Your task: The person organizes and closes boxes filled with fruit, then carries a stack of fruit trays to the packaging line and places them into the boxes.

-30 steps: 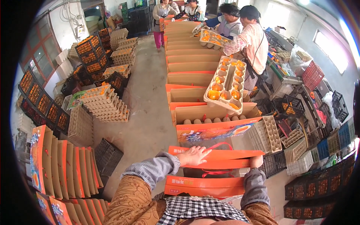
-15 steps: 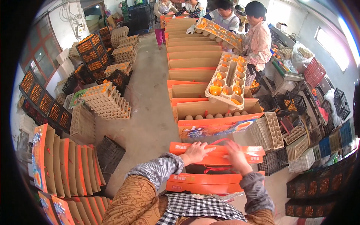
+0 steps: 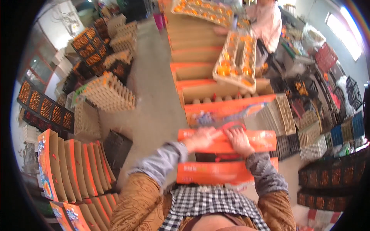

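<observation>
My left hand [image 3: 202, 138] touches the top flap of the nearest orange cardboard box [image 3: 264, 140], its fingers smeared by motion. My right hand [image 3: 239, 140] lies on the same flap, fingers apart and slightly bent, beside a red handle [image 3: 237, 125]. A second orange panel [image 3: 216, 171] sits closer to my body, with a dark gap between. Beyond them stands a printed open box [image 3: 227, 109] with rounded cardboard trays inside. Above it, an egg tray [image 3: 237, 67] holding orange items rests at a slant on the row of boxes.
Co-worker in pink [image 3: 266, 29] stands right of the box row [image 3: 192, 38], near another tray [image 3: 202, 11]. Left are stacked trays [image 3: 108, 94], black crates of orange items [image 3: 44, 106] and folded boxes [image 3: 73, 169]. Baskets and crates [image 3: 327, 173] crowd the right, beside a concrete aisle [image 3: 150, 84].
My right hand has moved from the flap's right end to its middle, near the handle. My left hand has shifted slightly. The view has tilted down, and the flap appears higher in it.
</observation>
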Motion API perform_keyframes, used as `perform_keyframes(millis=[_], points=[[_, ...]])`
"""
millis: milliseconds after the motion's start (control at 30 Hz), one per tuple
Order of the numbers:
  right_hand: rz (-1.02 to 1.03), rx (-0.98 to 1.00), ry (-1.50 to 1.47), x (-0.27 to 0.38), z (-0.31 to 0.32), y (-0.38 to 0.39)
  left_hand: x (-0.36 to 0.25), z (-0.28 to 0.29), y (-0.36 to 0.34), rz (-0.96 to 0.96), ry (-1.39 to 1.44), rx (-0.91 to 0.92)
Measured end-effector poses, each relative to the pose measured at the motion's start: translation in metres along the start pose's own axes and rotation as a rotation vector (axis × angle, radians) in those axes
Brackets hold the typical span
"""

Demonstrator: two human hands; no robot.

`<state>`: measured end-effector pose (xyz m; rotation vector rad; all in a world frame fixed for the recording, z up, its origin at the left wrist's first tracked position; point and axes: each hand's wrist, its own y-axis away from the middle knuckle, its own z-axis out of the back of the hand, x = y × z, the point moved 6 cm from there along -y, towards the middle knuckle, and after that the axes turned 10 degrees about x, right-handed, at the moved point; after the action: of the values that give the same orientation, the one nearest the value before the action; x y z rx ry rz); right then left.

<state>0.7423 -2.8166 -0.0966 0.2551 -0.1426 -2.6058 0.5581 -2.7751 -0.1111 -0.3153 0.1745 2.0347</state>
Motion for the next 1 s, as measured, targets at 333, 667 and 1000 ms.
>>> perform_keyframes(millis=[333, 667, 1000], points=[[-0.018, -0.147, -0.126, -0.007, -0.029, -0.003, 0.055, -0.008, 0.062, -0.011, -0.201, 0.097], [-0.014, -0.174, -0.081, -0.003, -0.034, -0.005, 0.069, 0.005, 0.092, -0.009, -0.055, -0.047], [-0.033, -0.201, -0.171, -0.011, -0.025, 0.002, 0.047, -0.01, 0.062, 0.108, -0.085, 0.133]])
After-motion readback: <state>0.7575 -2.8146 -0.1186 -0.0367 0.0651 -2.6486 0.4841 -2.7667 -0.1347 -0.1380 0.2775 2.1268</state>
